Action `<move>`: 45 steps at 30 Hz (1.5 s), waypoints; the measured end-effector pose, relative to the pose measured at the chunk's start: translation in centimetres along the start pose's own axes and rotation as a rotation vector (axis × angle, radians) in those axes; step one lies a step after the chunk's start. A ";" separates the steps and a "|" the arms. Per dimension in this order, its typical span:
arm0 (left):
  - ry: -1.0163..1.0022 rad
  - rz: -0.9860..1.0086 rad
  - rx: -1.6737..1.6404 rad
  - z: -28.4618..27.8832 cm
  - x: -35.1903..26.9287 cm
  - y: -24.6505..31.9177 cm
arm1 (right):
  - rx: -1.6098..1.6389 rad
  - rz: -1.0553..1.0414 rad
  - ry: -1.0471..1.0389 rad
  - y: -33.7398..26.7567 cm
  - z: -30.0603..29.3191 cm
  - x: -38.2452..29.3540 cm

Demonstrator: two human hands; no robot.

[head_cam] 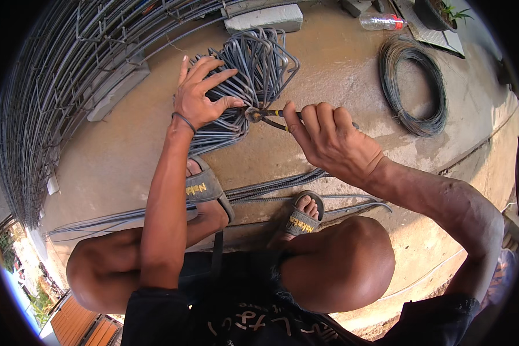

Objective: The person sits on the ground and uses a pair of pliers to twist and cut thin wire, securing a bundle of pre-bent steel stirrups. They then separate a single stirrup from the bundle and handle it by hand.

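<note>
A bundle of bent steel rebar stirrups [259, 56] lies on the concrete floor before me. My left hand [203, 88] rests on the bundle's left side with its fingers spread; whether it grips any bar is hard to see. In my right hand [328, 134] are the handles of a pair of pincers [255, 114] with black and yellow grips. The pincers' rusty jaws meet the bundle at its right side, close to my left thumb. What the jaws bite on is too small to tell.
A coil of tie wire [413, 86] lies to the right, below a plastic bottle [382, 21]. Long rebar cages [39, 108] fill the left, near concrete blocks [264, 19]. Loose rebar rods [277, 186] run across the floor by my sandalled feet. A potted plant [441, 15] stands far right.
</note>
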State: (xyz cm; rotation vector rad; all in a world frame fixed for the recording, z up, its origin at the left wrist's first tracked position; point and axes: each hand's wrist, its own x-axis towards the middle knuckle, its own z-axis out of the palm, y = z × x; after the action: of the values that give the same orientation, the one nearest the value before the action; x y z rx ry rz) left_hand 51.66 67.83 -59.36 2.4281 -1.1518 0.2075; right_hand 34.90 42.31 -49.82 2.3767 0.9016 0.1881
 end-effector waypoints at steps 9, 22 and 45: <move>0.029 -0.030 -0.044 0.2 0.1 0.3 | 1.237 0.519 -0.259 -8.5 4.9 -3.3; 0.033 -0.039 -0.048 -0.1 0.2 0.3 | 2.779 0.516 -0.553 -9.0 9.0 -1.7; 0.017 -0.016 -0.015 -0.2 0.2 0.0 | 3.215 0.314 -0.678 -9.2 9.3 -1.2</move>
State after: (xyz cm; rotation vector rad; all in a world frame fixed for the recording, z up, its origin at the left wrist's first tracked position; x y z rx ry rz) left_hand 51.80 67.75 -59.06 2.4167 -1.1226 0.2130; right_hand 31.82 42.61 -62.55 -0.5504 0.2181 1.0385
